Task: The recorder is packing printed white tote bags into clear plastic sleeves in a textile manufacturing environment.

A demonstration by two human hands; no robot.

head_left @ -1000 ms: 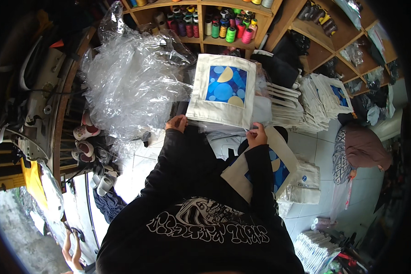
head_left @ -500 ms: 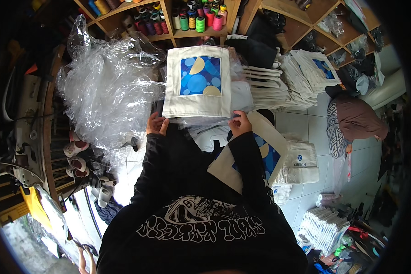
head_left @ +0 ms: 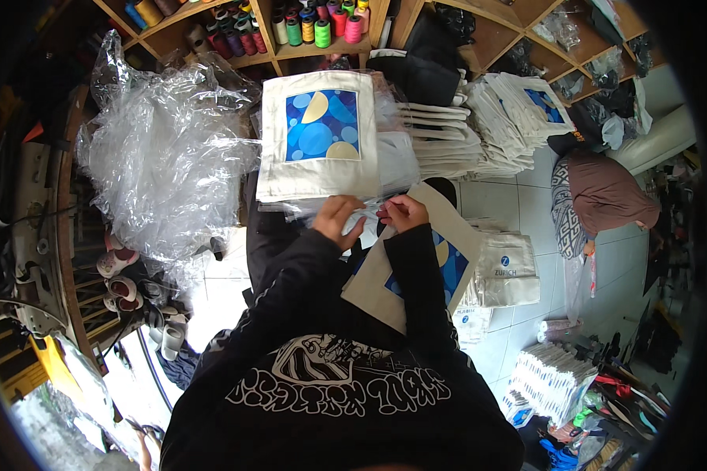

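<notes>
The upper cream bag (head_left: 320, 135) lies just beyond the left grip (head_left: 339, 221), long axis pointing away from the person. Its fingers curl, the right grip (head_left: 403, 213) looks pinched; what either holds, I cannot tell. A lower bag (head_left: 457, 263) slants beneath the right forearm.
</notes>
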